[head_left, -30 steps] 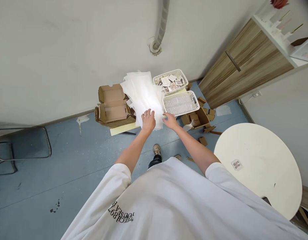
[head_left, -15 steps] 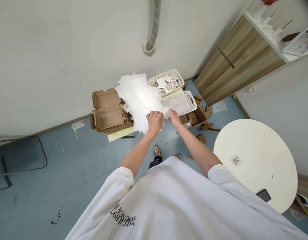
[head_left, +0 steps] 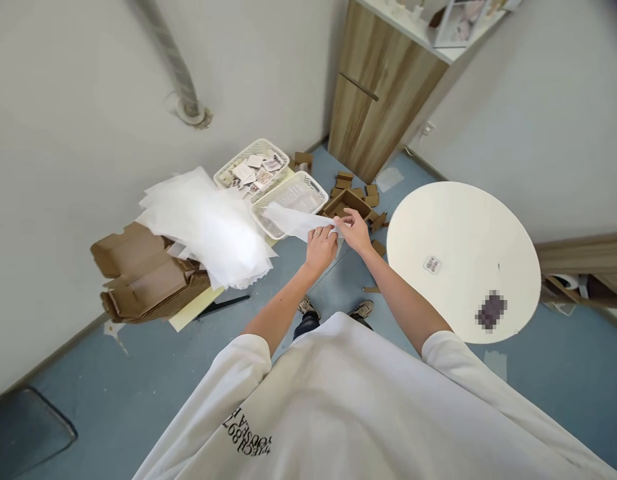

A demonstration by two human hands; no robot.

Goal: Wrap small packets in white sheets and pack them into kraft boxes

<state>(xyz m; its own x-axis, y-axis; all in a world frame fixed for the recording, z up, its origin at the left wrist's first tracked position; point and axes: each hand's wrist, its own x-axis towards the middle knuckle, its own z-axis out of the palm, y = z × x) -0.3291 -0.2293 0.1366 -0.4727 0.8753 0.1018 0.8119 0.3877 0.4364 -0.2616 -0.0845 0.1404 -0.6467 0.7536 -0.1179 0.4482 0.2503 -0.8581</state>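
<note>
A thin white translucent sheet (head_left: 293, 221) hangs off to the left from between my two hands; whether it is a flat sheet or a bag is unclear. My left hand (head_left: 321, 251), with a ring on it, has its fingers closed on the sheet. My right hand (head_left: 355, 230) pinches the sheet's right end, close to the left fingertips. Behind the sheet stands a white basket (head_left: 315, 189) of clear plastic pieces. To the left lies a fanned pile of similar white sheets (head_left: 203, 227).
Another white basket (head_left: 225, 165) holds small printed cards. Open brown cardboard boxes (head_left: 143, 280) are stacked at left. A brown carton (head_left: 357, 198) with cardboard pieces stands beyond my right hand. The round white table (head_left: 468, 220) bears a small card packet (head_left: 432, 265) and a blurred-out item.
My view has turned to the right. Both hands have come away from the pile and basket, closer together, with the white sheet now stretching out from them.
</note>
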